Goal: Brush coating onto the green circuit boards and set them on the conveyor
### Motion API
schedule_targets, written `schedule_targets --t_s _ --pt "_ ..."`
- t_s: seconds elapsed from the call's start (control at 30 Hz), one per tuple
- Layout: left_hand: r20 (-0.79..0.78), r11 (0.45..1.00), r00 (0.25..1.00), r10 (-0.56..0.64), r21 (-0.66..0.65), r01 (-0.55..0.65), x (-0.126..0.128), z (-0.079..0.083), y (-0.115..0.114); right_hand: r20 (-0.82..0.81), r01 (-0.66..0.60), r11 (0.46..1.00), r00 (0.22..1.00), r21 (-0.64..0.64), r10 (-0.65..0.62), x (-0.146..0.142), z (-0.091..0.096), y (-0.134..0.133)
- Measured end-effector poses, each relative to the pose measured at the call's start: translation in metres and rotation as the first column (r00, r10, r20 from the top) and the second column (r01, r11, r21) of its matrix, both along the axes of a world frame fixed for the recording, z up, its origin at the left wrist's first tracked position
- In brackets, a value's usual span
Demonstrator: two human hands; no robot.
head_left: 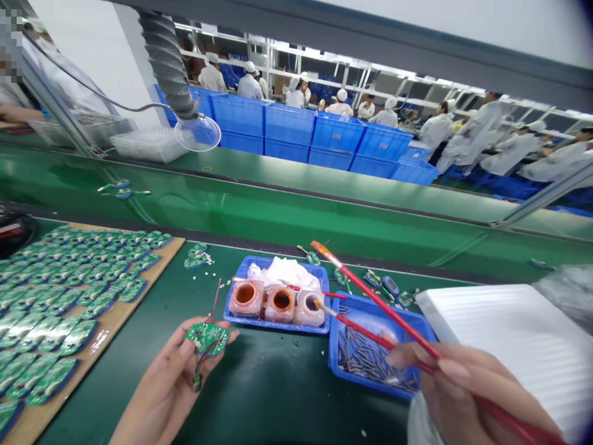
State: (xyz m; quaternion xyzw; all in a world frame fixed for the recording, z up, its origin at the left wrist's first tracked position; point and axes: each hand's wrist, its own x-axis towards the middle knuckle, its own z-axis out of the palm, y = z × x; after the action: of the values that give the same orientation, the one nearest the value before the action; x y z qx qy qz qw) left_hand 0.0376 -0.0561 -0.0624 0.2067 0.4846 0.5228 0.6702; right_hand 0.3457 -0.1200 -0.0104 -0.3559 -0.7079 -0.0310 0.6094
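My left hand (169, 383) holds a small green circuit board (206, 337) with thin red and black wires, pinched between thumb and fingers over the green bench. My right hand (467, 392) is closed on two red-handled brushes (370, 296); one brush tip rests at the rightmost of three small jars (278, 304) of orange-brown liquid. The jars stand in a shallow blue tray (241, 266) with a crumpled white cloth (285, 272) behind them.
A blue bin (352, 304) of several small metal pins sits under my right hand. A wooden board (115, 315) at left carries several rows of green circuit boards. White foam sheet (514, 334) lies at right. A green conveyor (287, 210), blue crates and white-coated workers are beyond.
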Motion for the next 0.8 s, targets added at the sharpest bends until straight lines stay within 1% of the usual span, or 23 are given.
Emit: schedule_targets --t_s 0.03,0.07,0.17,0.2,0.23,0.27,0.33,0.4,0.43,0.5,0.57,0.63,0.67,0.73,0.8 --pt "0.002 1.0 1.0 0.002 0.002 -0.002 0.0 -0.001 0.0 -0.018 -0.017 1.0 1.0 0.022 0.017 0.001 -0.004 0.002" --pt "0.005 1.0 1.0 0.001 0.003 -0.001 -0.001 -0.002 0.0 -0.022 -0.035 0.999 0.999 0.015 0.035 0.002 -0.008 0.004" --pt "0.004 1.0 1.0 0.002 0.007 -0.002 -0.001 -0.001 0.0 0.07 -0.062 0.991 0.995 -0.122 0.071 0.003 -0.012 0.007" --pt "0.003 1.0 1.0 -0.001 0.004 0.001 -0.001 0.0 0.0 0.088 -0.058 0.99 0.994 -0.129 0.07 0.003 -0.013 0.008" --pt "0.001 1.0 1.0 0.002 0.002 -0.002 -0.001 0.001 0.0 0.076 -0.041 0.994 0.996 -0.098 0.048 0.002 -0.014 0.009" --pt "-0.002 1.0 1.0 0.003 -0.003 -0.003 0.001 0.003 0.0 0.036 -0.008 0.999 0.999 -0.038 0.009 0.002 -0.015 0.01" --pt "-0.005 1.0 1.0 0.005 -0.012 -0.006 0.005 0.008 -0.002 -0.1 0.089 0.992 0.992 0.087 -0.08 0.001 -0.017 0.013" --pt "-0.016 1.0 1.0 0.017 -0.011 -0.018 0.01 0.012 -0.004 -0.204 0.155 0.979 0.971 0.135 -0.125 0.0 -0.019 0.017" --pt "-0.029 1.0 0.999 0.023 -0.001 -0.023 0.013 0.014 -0.005 -0.233 0.157 0.979 0.965 0.134 -0.123 0.0 -0.019 0.019" --pt "-0.088 0.998 0.996 0.029 0.066 -0.023 0.019 0.016 -0.007 -0.253 0.106 0.99 0.964 0.088 -0.081 0.002 -0.021 0.022" --pt "-0.228 0.98 0.972 0.05 0.197 -0.005 0.021 0.017 -0.009 -0.202 0.033 0.999 0.979 -0.003 -0.033 0.005 -0.024 0.024" --pt "-0.4 0.938 0.908 0.123 0.347 0.026 0.019 0.017 -0.008 -0.122 -0.019 0.995 0.992 -0.095 0.007 0.009 -0.026 0.024" --pt "-0.467 0.913 0.869 0.167 0.405 0.042 0.016 0.017 -0.007 -0.089 -0.032 0.993 0.996 -0.116 0.022 0.01 -0.027 0.023" --pt "-0.532 0.878 0.814 0.233 0.475 0.06 0.011 0.018 -0.005 -0.061 -0.041 0.992 0.998 -0.116 0.034 0.013 -0.028 0.019" --pt "-0.533 0.868 0.806 0.259 0.494 0.048 0.006 0.02 -0.003 -0.026 -0.061 0.99 0.998 -0.13 0.058 0.017 -0.026 0.013"
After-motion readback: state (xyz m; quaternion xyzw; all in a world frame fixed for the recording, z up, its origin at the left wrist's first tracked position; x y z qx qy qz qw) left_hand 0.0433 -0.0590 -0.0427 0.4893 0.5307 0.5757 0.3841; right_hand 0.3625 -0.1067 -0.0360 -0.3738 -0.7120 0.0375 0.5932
